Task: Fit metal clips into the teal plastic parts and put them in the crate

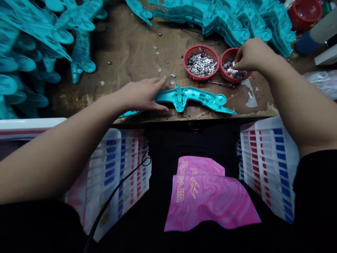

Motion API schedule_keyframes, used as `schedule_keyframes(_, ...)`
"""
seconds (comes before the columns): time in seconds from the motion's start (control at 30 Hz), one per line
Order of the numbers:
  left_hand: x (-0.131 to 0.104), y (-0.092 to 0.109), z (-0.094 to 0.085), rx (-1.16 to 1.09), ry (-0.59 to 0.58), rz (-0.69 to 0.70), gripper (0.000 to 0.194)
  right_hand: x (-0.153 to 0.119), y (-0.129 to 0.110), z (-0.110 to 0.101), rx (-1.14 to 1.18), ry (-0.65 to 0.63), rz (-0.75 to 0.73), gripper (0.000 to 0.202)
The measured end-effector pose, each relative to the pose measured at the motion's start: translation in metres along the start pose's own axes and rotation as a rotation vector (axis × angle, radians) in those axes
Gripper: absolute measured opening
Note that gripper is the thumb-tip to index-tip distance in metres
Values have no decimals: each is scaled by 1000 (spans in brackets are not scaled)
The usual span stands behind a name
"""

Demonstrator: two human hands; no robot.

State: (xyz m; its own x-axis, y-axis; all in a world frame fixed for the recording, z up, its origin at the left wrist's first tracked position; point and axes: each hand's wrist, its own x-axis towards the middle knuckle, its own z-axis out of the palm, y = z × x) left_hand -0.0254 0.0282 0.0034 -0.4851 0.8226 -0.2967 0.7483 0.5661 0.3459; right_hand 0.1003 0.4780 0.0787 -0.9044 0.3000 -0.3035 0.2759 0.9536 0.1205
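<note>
A turquoise plastic part (195,95) lies lengthwise near the table's front edge. Over its left portion rests my left hand (143,94), with thumb and fingers spread apart and the palm covering that stretch of plastic. My right hand (254,54) reaches into the right-hand red basket (243,79), its fingertips pinched together at the small metal pieces; what they hold, if anything, is too small to name. The other red basket (201,77), to its left, is filled with small shiny metal clips (202,65).
Turquoise parts (28,45) are heaped at the left, and more (223,21) line the back. A screwdriver (219,84) lies before the baskets. Small clips dot the wooden table (126,52). White crates (268,165) stand below the edge; another red basket (305,14) is back right.
</note>
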Motion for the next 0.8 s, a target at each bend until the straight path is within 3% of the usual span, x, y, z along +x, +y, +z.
schedule_keyframes(0.07,-5,1,0,-47,34,131,184,1,2,0,30,-7,-11,32)
schedule_keyframes(0.13,-11,16,-1,-21,50,230,190,3,5,3,55,-11,-22,31)
schedule_keyframes(0.23,-19,50,-1,131,13,321,165,9,12,9,82,-35,-19,32)
schedule_keyframes(0.37,-21,79,8,297,-70,278,126,15,21,17,103,-98,-13,34)
schedule_keyframes(0.47,-18,77,17,339,-122,229,108,19,22,22,79,-106,-32,37)
schedule_keyframes(0.57,-19,63,29,337,-121,245,102,16,14,23,50,-119,-44,44)
schedule_keyframes(0.67,-19,45,39,218,11,316,109,9,3,22,-32,-156,-47,53)
schedule_keyframes(0.8,-10,32,37,43,125,447,131,3,3,13,-41,-130,-31,38)
